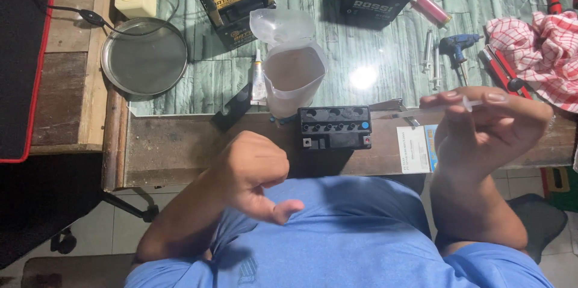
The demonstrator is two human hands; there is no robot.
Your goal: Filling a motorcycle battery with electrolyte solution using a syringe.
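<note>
Surface: green-streaked bench [373, 53] with a worn wooden front edge, seen from above; tiled floor below.
Far left: black mat with a red border [18, 59] and a round metal tray [144, 56] near the bench's left end.
Left hand: left hand [256, 173] is curled into a loose fist with the thumb sticking out, holding nothing, hanging in front of the bench edge above the blue shirt [337, 240].
Middle: clear plastic jug [295, 77] stands just behind a small black battery [335, 126], whose top shows a row of open round filler holes; it sits at the front edge.
Right hand: right hand [490, 125] pinches a thin clear syringe [442, 107] between thumb and fingertips, held level, its tip pointing left toward the battery but apart from it.
Far right: red-checked cloth [539, 53] lies bunched, with a blue glue gun [457, 44] beside it.
Open room: bare wood lies left of the battery along the front edge; behind it the bench is crowded.
</note>
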